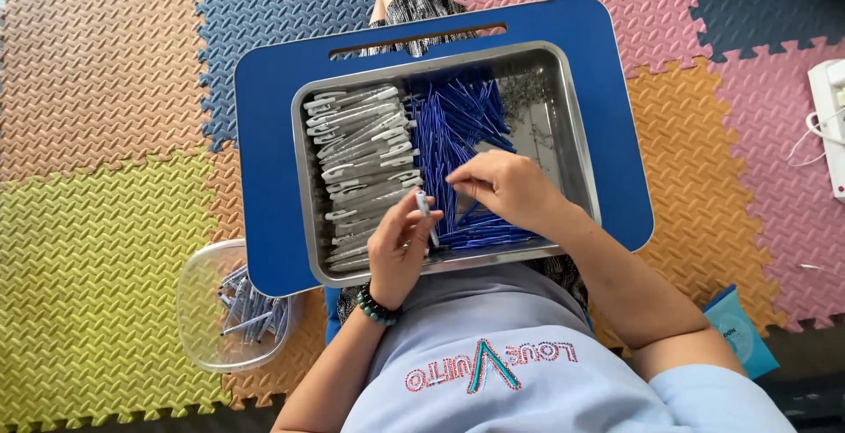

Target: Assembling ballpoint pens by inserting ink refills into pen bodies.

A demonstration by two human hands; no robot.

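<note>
Head view: left hand (398,253) pinched shut on a grey pen barrel (425,213), upright over steel tray (576,125). Right hand (506,188) fingertips closed on blue refills (458,125) heaped mid-tray. Grey barrels (361,160) stacked alongside, left. Tray on blue lap desk (264,178).

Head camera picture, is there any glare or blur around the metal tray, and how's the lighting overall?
Head view: bright, even daylight with soft shadows; the metal tray shows dull reflections on its bare right side, no harsh glare; the left hand and right hand are slightly soft; straight edges bow a little toward the frame's borders.
</note>
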